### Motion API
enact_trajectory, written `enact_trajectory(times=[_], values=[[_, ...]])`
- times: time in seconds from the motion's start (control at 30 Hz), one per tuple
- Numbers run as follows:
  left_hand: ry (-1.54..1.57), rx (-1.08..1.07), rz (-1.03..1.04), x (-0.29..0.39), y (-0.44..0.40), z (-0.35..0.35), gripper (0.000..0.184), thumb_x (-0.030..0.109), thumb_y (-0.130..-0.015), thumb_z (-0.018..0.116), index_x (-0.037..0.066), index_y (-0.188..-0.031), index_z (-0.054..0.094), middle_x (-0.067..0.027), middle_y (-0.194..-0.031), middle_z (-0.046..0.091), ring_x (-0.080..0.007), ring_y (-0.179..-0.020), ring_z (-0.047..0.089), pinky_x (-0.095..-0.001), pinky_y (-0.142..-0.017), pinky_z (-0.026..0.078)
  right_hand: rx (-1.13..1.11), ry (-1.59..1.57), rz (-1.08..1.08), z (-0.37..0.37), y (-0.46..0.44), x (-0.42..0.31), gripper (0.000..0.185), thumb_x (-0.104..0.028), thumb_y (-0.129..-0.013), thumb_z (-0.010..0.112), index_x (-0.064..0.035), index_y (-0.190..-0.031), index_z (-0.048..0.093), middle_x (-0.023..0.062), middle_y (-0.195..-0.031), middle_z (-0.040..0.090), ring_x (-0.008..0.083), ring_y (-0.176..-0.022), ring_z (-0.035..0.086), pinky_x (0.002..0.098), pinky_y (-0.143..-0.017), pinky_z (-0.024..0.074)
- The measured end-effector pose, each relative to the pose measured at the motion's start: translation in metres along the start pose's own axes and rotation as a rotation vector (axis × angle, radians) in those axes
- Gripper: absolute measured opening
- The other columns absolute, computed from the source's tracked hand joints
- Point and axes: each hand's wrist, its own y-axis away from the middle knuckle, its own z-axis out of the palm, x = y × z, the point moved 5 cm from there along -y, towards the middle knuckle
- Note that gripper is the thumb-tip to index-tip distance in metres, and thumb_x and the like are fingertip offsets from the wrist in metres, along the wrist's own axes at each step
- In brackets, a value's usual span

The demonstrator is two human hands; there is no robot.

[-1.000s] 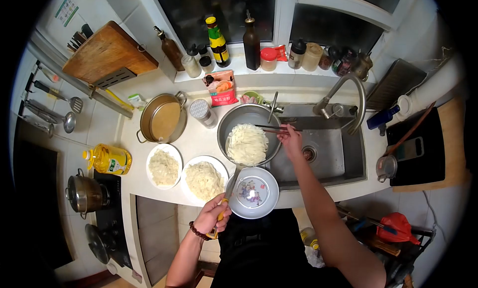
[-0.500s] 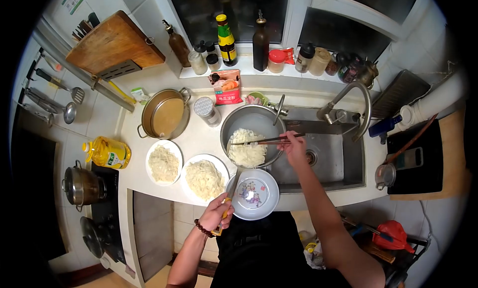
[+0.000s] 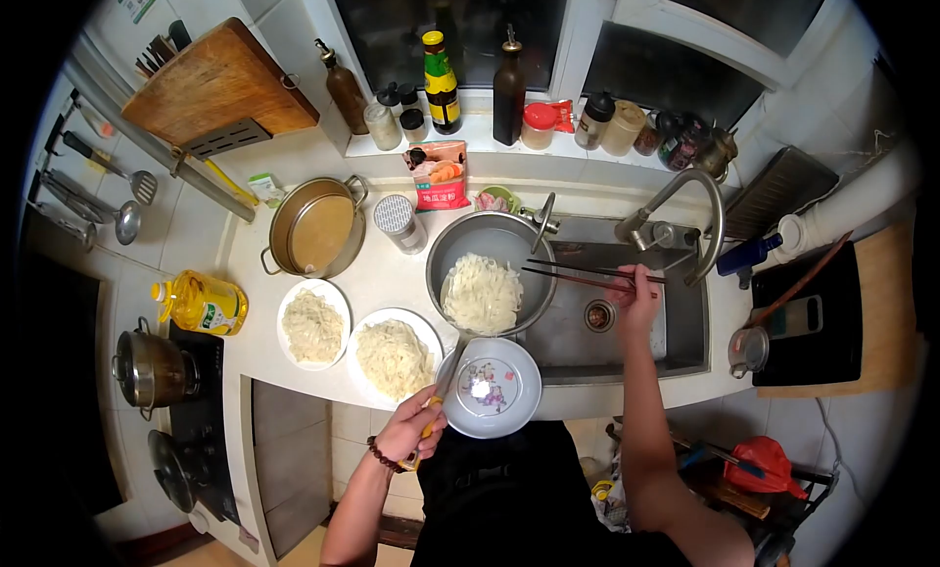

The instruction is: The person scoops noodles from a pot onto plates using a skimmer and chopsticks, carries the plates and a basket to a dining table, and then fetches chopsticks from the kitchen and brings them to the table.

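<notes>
My left hand, with a beaded bracelet at the wrist, grips a yellow-handled metal utensil. The shaft passes the left edge of a decorated white plate and leads up to pale flat noodles at the metal basin. Noodles cover the utensil's far end, so its shape is hidden. Cloudy water shows behind them. Over the sink, my right hand holds dark chopsticks, their slightly parted tips near the noodles' right side but apart from them, with nothing between.
Two noodle plates sit left of the basin. Behind them stand a pot of brownish liquid, a shaker can and a red packet. The sink adjoins on the right, under a curved faucet. Bottles line the windowsill.
My right hand has drawn the chopsticks rightward, off the noodles and over the sink. The left hand keeps its hold on the utensil, and the noodles stay at the basin. The view has shifted slightly.
</notes>
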Motion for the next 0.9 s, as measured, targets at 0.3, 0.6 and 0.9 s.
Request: enact_trajectory(times=[0.3,0.6,0.9], values=[[-0.046,-0.023,-0.080,0.009,0.028,-0.004,0.042,0.013,-0.106,0.041,0.017,-0.148,0.038,-0.0021,-0.078,0.047,-0.0061,-0.045,0.035,-0.0221,-0.038,0.029,-0.089,0.119,0.262,0.013,-0.044,0.093,0.035,-0.030,-0.104,0.051,0.0006,-0.104,0.068,0.0118,-0.084,0.070,0.0191,-0.056,0.063,0.0295,-0.049,0.0470],[-0.091,-0.028,-0.106,0.014,0.031,0.003,0.041,0.013,-0.107,0.040,0.016,-0.148,0.038,-0.0018,-0.079,0.047,-0.0058,-0.044,0.034,-0.0219,-0.038,0.029,-0.293,-0.206,0.546,0.081,-0.040,0.148,0.028,-0.025,-0.102,0.054,0.0002,-0.096,0.065,0.0118,-0.081,0.068,0.0224,-0.065,0.063,0.0325,-0.063,0.0497],[-0.036,-0.056,-0.109,0.008,0.019,-0.009,0.042,0.012,-0.105,0.042,0.013,-0.147,0.034,-0.0021,-0.079,0.046,-0.0079,-0.047,0.038,-0.0239,-0.041,0.035,-0.263,-0.187,0.489,0.076,-0.027,0.133,0.026,-0.021,-0.102,0.054,0.0010,-0.092,0.064,0.0142,-0.078,0.068,0.0242,-0.066,0.065,0.0338,-0.059,0.0498]])
